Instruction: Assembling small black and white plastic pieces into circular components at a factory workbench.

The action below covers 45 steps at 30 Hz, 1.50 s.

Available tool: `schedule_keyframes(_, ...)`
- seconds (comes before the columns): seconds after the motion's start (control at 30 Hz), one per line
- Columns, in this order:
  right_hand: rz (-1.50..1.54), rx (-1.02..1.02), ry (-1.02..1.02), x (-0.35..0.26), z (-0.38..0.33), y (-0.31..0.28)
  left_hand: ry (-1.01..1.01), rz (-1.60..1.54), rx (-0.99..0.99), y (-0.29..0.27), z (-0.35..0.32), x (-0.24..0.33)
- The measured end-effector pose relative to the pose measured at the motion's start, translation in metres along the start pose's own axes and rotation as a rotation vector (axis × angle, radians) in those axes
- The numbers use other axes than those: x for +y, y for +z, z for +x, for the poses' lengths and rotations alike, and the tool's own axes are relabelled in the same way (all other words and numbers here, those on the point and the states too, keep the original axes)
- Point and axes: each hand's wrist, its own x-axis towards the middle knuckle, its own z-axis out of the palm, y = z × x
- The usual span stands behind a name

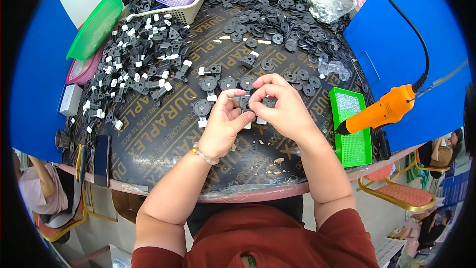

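In the middle of the dark table, my left hand (227, 125) is curled with thumb and fingers against a small black plastic part, largely hidden by the fingers. My right hand (281, 105) meets it from the other side, its thumb and fingertips pinched over the same part. Around my hands lie black round-headed parts with white ends: one round-headed part (201, 107) is left of my left hand, another round-headed part (228, 84) just beyond the fingers. Whether a smaller piece sits in the right fingertips is hidden.
White-tipped black parts (144, 52) are heaped at left, black discs (272, 12) at the back. An orange electric screwdriver (382, 109) hangs at right over a green tray (353, 161) of small pieces. A green basket (94, 25) leans at left; a phone (102, 161) lies near the edge.
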Motion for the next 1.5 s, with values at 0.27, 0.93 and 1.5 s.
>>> schedule_keyframes(0.27, 0.085, -0.012, -0.013, 0.017, -0.006, 0.004, -0.027, 0.057, -0.015, -0.001, 0.000, -0.003)
schedule_keyframes(0.93, -0.991, 0.088, 0.222, 0.099, 0.048, -0.042, -0.122, -0.027, 0.056, -0.007, 0.000, 0.004)
schedule_keyframes(1.5, -0.029, 0.107, -0.048, 0.001, 0.002, -0.023, -0.139, -0.234, 0.001, -0.006, 0.000, 0.007)
